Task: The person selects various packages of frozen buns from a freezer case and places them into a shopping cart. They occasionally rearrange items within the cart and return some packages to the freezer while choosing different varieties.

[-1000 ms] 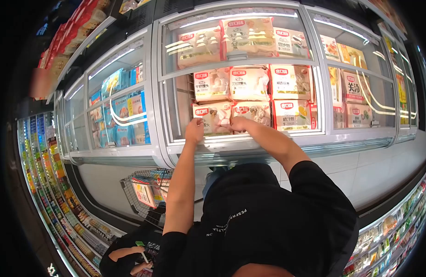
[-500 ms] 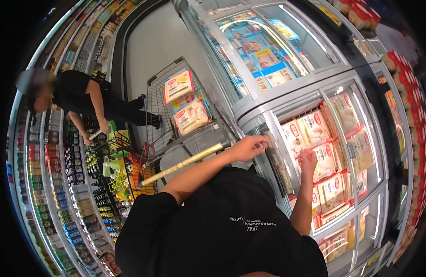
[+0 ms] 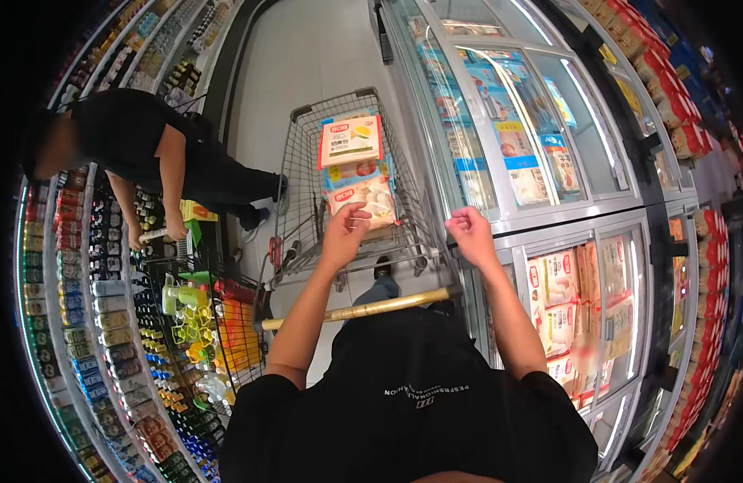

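Observation:
Ahead of me stands a wire shopping cart (image 3: pixel 291 173) with a gold handle bar (image 3: pixel 363 307). It holds a red-and-white bag of buns (image 3: pixel 351 138), a blue bag (image 3: pixel 357 172) and another red-and-white bag of buns (image 3: pixel 367 201). My left hand (image 3: pixel 345 235) is raised over the near end of the cart, close to the nearest bag, fingers bent and apart, with nothing in it. Beside the cart's right side and the freezer's edge, my right hand (image 3: pixel 472 232) is held up with its fingers curled in; nothing shows in it. Neither hand is on the handle bar.
Glass-topped freezers (image 3: pixel 572 213) with several bagged foods line my right. At left, a person in black (image 3: pixel 138 149) grips the handle of a second cart (image 3: pixel 238 330) loaded with goods. Shelves of bottles and cans (image 3: pixel 114 322) run behind that person. Grey floor (image 3: pixel 303 52) extends ahead.
Both hands have moved away from the freezer on the right. My left hand is now over the cart and my right hand beside it. My view has turned so the cart lies straight ahead.

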Available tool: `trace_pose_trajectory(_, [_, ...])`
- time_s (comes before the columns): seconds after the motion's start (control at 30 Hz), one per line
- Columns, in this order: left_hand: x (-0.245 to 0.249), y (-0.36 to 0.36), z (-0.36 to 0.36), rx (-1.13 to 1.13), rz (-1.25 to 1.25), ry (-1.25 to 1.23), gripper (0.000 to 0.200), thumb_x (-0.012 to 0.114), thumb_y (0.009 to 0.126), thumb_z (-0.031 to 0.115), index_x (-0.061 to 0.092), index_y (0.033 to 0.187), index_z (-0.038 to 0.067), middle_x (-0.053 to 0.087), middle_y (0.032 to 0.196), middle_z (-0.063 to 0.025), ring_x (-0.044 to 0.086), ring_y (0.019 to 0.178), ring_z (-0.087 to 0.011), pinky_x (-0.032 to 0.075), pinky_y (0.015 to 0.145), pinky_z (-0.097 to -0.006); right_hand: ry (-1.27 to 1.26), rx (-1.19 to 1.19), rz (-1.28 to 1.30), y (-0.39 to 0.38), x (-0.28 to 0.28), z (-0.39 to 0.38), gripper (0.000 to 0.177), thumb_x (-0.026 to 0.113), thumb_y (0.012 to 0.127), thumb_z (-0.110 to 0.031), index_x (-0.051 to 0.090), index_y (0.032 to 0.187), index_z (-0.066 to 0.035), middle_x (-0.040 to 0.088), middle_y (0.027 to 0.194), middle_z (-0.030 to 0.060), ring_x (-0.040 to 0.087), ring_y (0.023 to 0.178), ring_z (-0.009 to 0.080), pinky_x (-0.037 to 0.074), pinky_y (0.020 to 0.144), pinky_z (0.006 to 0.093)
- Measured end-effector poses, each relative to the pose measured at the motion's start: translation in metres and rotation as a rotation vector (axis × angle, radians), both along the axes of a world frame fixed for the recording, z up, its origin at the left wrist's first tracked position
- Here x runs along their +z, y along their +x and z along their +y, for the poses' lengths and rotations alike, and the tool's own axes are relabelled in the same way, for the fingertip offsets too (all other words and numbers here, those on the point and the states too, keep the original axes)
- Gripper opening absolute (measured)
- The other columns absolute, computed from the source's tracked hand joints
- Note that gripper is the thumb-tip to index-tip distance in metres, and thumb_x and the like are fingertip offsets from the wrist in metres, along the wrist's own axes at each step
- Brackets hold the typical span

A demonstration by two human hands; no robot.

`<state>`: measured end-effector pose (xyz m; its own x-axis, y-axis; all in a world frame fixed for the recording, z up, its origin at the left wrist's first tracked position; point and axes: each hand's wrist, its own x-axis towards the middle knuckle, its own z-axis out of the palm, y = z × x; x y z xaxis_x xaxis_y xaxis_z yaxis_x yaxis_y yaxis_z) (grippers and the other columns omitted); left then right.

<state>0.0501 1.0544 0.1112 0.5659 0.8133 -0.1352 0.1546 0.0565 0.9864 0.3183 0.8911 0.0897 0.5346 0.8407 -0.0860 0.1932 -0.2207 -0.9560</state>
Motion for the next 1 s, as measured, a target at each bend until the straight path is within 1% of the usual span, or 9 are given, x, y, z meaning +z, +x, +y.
trace_pose_trajectory(0.1, [-0.044,-0.025,0.055,0.105,0.019,-0.016,0.040,0.064,0.091,-0.001,0.055,0.130,0.000,0.067,0.108,-0.0073,0.063,0.094,-0.0108,0.052,0.082,-0.0263,-0.034,0.086,-0.084,-0.008,-0.019,0.078,0.028,0.076,0.085,-0.013,0.061,0.104,0.002,0.070,0.086,0.0102,0.066,0.076,0.0154,0.055,0.071,0.0303])
trace_pose_trajectory(0.27, [-0.097,-0.041,0.134,0.285,0.098,-0.245,0.051,0.068,0.092,0.014,0.049,0.138,0.003,0.064,0.117,-0.0089,0.066,0.094,-0.0171,0.052,0.069,-0.0291,-0.109,0.154,-0.074,-0.025,-0.060,0.196,0.031,0.077,0.082,-0.015,0.062,0.103,0.001,0.070,0.082,0.0105,0.067,0.073,0.0178,0.055,0.070,0.0331])
trace_pose_trajectory(0.37, [-0.108,-0.035,0.173,0.446,0.008,-0.579,0.056,0.069,0.092,0.017,0.046,0.142,0.005,0.061,0.123,-0.0068,0.063,0.102,-0.0197,0.052,0.076,-0.0334,-0.166,0.176,-0.206,-0.033,-0.089,0.249,0.032,0.078,0.081,-0.015,0.061,0.103,0.001,0.070,0.081,0.0112,0.069,0.074,0.0214,0.055,0.071,0.0344])
trace_pose_trajectory(0.47, [-0.184,-0.043,0.214,0.478,-0.191,-0.710,0.066,0.070,0.092,0.022,0.039,0.148,0.007,0.057,0.129,-0.0064,0.057,0.113,-0.0211,0.049,0.084,-0.0372,-0.220,0.161,-0.220,-0.036,-0.137,0.277,0.040,0.081,0.078,-0.016,0.059,0.106,0.002,0.069,0.086,0.0124,0.068,0.076,0.0212,0.056,0.073,0.0351])
trace_pose_trajectory(0.6, [-0.221,-0.030,0.248,0.557,-0.104,-0.625,0.079,0.072,0.091,0.030,0.030,0.154,0.007,0.053,0.138,-0.0098,0.052,0.120,-0.0234,0.046,0.091,-0.0405,-0.338,0.225,-0.339,-0.032,-0.179,0.310,0.049,0.084,0.076,-0.023,0.057,0.108,0.002,0.069,0.092,0.0145,0.068,0.080,0.0244,0.055,0.077,0.0384])
trace_pose_trajectory(0.7, [-0.246,-0.020,0.274,0.552,-0.012,-0.538,0.089,0.077,0.087,0.037,0.028,0.155,0.007,0.050,0.144,-0.0131,0.052,0.123,-0.0273,0.044,0.095,-0.0440,-0.381,0.256,-0.317,-0.026,-0.199,0.340,0.058,0.085,0.074,-0.025,0.057,0.115,0.002,0.067,0.105,0.0195,0.068,0.096,0.0287,0.054,0.087,0.0390])
trace_pose_trajectory(0.8, [-0.251,-0.005,0.291,0.480,0.003,-0.553,0.096,0.077,0.086,0.044,0.023,0.157,0.008,0.042,0.153,-0.0147,0.044,0.136,-0.0308,0.035,0.107,-0.0507,-0.437,0.273,-0.066,-0.028,-0.172,0.357,0.069,0.084,0.076,-0.023,0.050,0.131,0.003,0.063,0.121,0.0228,0.063,0.113,0.0301,0.050,0.097,0.0382])
trace_pose_trajectory(0.9, [-0.263,-0.002,0.303,0.403,-0.053,-0.597,0.099,0.074,0.088,0.048,0.017,0.159,0.009,0.036,0.157,-0.0145,0.031,0.145,-0.0319,0.023,0.115,-0.0550,-0.309,0.183,0.200,-0.029,-0.200,0.368,0.080,0.083,0.080,-0.020,0.040,0.143,0.004,0.056,0.135,0.0235,0.058,0.124,0.0300,0.046,0.104,0.0382])
trace_pose_trajectory(1.0, [-0.276,-0.006,0.309,0.377,-0.081,-0.627,0.096,0.071,0.091,0.048,0.016,0.159,0.009,0.031,0.159,-0.0132,0.016,0.150,-0.0317,0.015,0.118,-0.0555,-0.292,0.204,0.368,-0.031,-0.182,0.369,0.081,0.079,0.085,-0.017,0.032,0.147,0.005,0.055,0.137,0.0222,0.055,0.126,0.0289,0.044,0.107,0.0390])
